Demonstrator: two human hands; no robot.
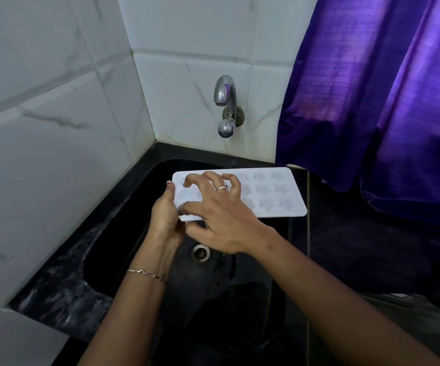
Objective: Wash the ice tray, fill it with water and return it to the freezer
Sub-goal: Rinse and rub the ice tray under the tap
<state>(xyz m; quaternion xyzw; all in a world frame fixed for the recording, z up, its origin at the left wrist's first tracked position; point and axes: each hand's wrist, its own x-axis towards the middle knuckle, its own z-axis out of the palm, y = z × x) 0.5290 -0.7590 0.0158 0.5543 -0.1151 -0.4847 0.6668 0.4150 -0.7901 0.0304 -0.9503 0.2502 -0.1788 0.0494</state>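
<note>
Over the black stone sink (134, 260), the white plastic ice tray (274, 196) with flower-shaped cups is held level. The left hand (164, 220) is closed on its short end, thumb on top. The right hand (221, 220) rests just beside this grip, its fingers (229, 179) curled into the nearest cups as if rubbing them; it clasps nothing. Beyond the grip, the steel tap (225, 93) on the marbled tiles gives no water, so washing seems only begun; filling and the freezer remain. Away from the grip, the tray's far end reaches toward a shiny purple curtain (371, 101).
</note>
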